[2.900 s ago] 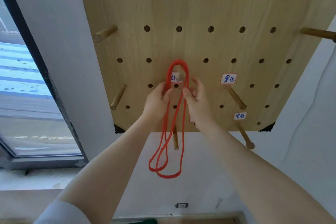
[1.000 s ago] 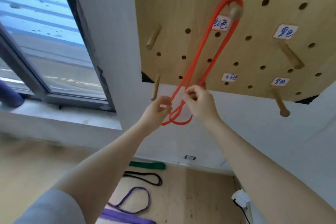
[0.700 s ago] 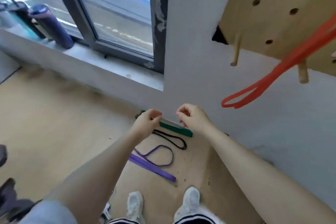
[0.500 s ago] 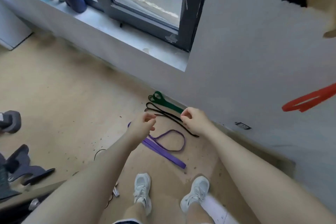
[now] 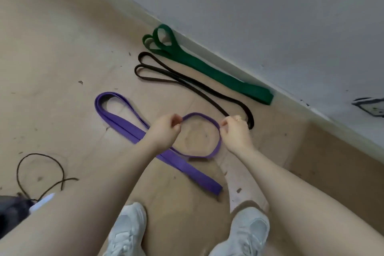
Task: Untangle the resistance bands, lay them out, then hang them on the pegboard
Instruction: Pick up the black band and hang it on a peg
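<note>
I look straight down at the floor, where several bands lie in rows. A wide green band (image 5: 207, 66) lies folded along the wall. Beside it is a thin black band (image 5: 187, 83), then a wide purple band (image 5: 124, 129) and a thinner purple loop (image 5: 216, 147). My left hand (image 5: 164, 133) and my right hand (image 5: 234, 131) hang above the purple loop with fingers curled, and neither holds anything. The pegboard and the red band are out of view.
A grey wall (image 5: 270, 6) with a socket (image 5: 372, 106) runs along the right. A thin black cord (image 5: 39, 172) curls on the wooden floor (image 5: 52, 48) at the left near a dark object (image 5: 10, 210). My white shoes (image 5: 126, 228) stand below the bands.
Both hands let go of the red band hanging on its peg. My view dropped from the pegboard to the floor, and the hands came down over the purple bands.
</note>
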A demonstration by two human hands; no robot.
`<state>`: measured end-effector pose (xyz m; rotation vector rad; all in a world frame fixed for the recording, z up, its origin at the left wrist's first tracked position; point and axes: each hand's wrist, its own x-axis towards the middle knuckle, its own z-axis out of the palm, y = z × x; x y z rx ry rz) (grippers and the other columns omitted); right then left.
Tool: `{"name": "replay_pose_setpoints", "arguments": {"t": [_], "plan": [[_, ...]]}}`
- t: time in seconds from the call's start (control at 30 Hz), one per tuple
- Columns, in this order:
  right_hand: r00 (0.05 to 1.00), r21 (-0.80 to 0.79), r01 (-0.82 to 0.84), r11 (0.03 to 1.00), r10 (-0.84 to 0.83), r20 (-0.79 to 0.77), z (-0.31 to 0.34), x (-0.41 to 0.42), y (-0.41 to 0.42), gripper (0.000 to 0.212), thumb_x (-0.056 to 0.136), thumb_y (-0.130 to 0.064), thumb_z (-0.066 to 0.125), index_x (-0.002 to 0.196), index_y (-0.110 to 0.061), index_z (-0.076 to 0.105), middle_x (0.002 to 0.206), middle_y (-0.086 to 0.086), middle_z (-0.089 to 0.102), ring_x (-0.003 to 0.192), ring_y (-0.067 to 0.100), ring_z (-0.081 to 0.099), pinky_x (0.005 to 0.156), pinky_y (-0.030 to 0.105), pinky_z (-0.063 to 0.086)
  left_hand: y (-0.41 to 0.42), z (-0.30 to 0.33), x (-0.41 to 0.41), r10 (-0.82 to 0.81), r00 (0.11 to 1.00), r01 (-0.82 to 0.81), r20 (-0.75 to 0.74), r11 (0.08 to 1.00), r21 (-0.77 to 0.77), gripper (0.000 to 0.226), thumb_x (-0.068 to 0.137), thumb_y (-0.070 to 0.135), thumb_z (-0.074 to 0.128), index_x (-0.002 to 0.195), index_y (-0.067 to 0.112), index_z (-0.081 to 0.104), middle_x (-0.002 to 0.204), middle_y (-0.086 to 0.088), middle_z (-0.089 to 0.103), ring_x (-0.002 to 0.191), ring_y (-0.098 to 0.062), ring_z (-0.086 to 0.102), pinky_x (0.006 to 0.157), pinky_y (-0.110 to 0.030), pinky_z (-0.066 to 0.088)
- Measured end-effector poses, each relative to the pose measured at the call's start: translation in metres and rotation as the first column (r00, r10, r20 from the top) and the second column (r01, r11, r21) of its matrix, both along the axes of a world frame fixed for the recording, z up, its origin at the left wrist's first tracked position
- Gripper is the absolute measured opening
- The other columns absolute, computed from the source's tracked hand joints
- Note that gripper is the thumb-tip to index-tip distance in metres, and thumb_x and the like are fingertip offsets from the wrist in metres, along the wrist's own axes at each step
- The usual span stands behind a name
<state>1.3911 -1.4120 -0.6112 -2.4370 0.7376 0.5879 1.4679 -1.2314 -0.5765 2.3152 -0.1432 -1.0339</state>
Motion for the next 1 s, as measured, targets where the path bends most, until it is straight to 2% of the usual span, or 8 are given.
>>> {"name": "replay_pose_setpoints", "arguments": {"t": [0.2,0.37,0.47,0.6,0.7,0.87,0.93,1.0], "plan": [[0.996,-0.155,0.081,0.985,-0.083,-0.009,-0.110,-0.024,-0.073,0.057,0.090,-0.017,0.053,0.142,-0.018,0.029,0.153,0.015,0.018,0.135,0.035,0.023,0.108,0.045,0.030,-0.067,-0.115,-0.001,-0.091,0.996,0.092,0.013,0.995,-0.049,0.026,0.091,0.010,0.044,0.112,0.012,0.059,0.095,-0.005,0.062,0.096,-0.023,0.059,0.076,-0.023,0.038],[0.985,-0.152,0.165,0.975,-0.171,-0.028,-0.155,-0.022,-0.096,0.099,0.077,-0.038,0.072,0.148,-0.015,0.006,0.154,0.014,0.012,0.137,0.035,0.019,0.109,0.045,0.025,-0.103,-0.153,0.002,-0.156,0.983,0.161,0.096,0.986,-0.049,0.027,0.095,0.010,0.042,0.118,0.014,0.056,0.113,-0.002,0.058,0.097,-0.014,0.054,0.079,-0.021,0.037],[0.989,-0.229,0.144,0.963,-0.133,0.063,-0.170,-0.020,-0.105,0.084,0.079,-0.044,0.067,0.143,-0.010,0.025,0.143,0.016,0.031,0.128,0.033,0.029,0.103,0.042,0.035,-0.119,-0.166,0.007,-0.175,0.973,0.185,0.148,0.981,-0.054,0.029,0.095,0.011,0.041,0.120,0.017,0.054,0.113,0.000,0.059,0.092,-0.010,0.053,0.078,-0.023,0.042],[0.982,-0.217,0.104,0.970,-0.065,0.178,-0.175,-0.024,-0.109,0.044,0.089,-0.028,0.057,0.128,-0.010,0.048,0.122,0.015,0.052,0.112,0.033,0.047,0.086,0.042,0.046,-0.131,-0.166,0.008,-0.133,0.960,0.162,0.245,0.982,-0.102,0.028,0.095,0.013,0.044,0.120,0.018,0.054,0.111,0.002,0.059,0.088,-0.009,0.054,0.076,-0.021,0.044],[0.978,-0.201,0.016,0.979,0.026,0.206,-0.157,-0.026,-0.106,0.024,0.090,-0.023,0.057,0.109,-0.007,0.057,0.101,0.015,0.061,0.092,0.031,0.056,0.070,0.042,0.049,-0.134,-0.151,0.007,-0.221,0.919,0.275,0.325,0.952,-0.130,0.032,0.094,0.015,0.048,0.126,0.018,0.051,0.114,0.001,0.057,0.094,-0.009,0.054,0.078,-0.017,0.041],[0.893,-0.372,-0.228,0.900,0.346,0.289,-0.066,-0.024,-0.085,0.017,0.074,-0.015,0.074,0.085,-0.009,0.062,0.078,0.009,0.062,0.069,0.030,0.057,0.045,0.030,0.038,-0.115,-0.096,0.008,-0.426,0.780,0.516,0.459,0.853,-0.086,0.063,0.084,0.026,0.066,0.139,0.015,0.040,0.143,-0.004,0.041,0.133,-0.022,0.035,0.111,-0.038,0.030],[0.821,-0.441,-0.290,0.849,0.458,0.341,-0.014,-0.021,-0.074,0.011,0.072,-0.016,0.071,0.081,-0.012,0.065,0.076,0.005,0.064,0.065,0.028,0.058,0.046,0.030,0.044,-0.104,-0.056,0.006,-0.495,0.737,0.597,0.460,0.796,-0.099,0.072,0.081,0.032,0.069,0.142,0.014,0.035,0.148,-0.004,0.036,0.139,-0.023,0.027,0.115,-0.036,0.021],[0.746,-0.492,-0.317,0.811,0.533,0.398,0.043,-0.013,-0.065,0.012,0.076,-0.019,0.057,0.080,-0.014,0.067,0.077,0.002,0.066,0.067,0.026,0.060,0.052,0.029,0.045,-0.093,-0.009,0.005,-0.489,0.746,0.615,0.452,0.767,-0.185,0.068,0.081,0.031,0.070,0.139,0.012,0.040,0.141,-0.006,0.046,0.133,-0.024,0.037,0.109,-0.027,0.025]]}}
